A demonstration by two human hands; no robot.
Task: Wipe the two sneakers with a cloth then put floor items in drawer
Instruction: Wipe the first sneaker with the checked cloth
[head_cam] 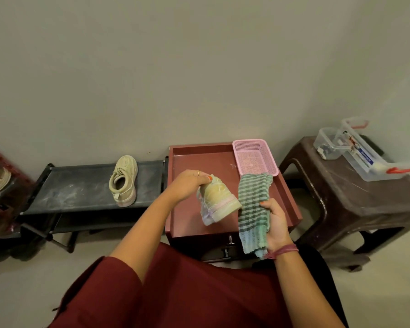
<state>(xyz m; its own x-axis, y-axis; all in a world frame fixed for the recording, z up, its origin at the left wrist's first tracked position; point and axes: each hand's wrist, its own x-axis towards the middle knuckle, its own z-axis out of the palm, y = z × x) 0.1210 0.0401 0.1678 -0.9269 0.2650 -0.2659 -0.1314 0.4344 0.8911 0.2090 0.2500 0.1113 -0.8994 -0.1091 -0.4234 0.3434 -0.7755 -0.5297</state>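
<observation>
Holding sneaker (217, 200) aloft over cabinet top (189, 162), left hand (187, 185) pinching its top; right hand (276, 223) gripping cloth (252, 204) just right of it; second sneaker (124, 181) on rack (81, 185), far left; risk: thin pinch slips, sneaker drops.

- Dim, warm, even indoor light; the wall (199, 67) reads grey-green.
- Soft shadows under the stool (355, 200) and shoe rack (81, 185).
- Wide-angle bending at the edges.
- Overall slightly soft; held sneaker (217, 201) blurred, with colour fringing.
</observation>
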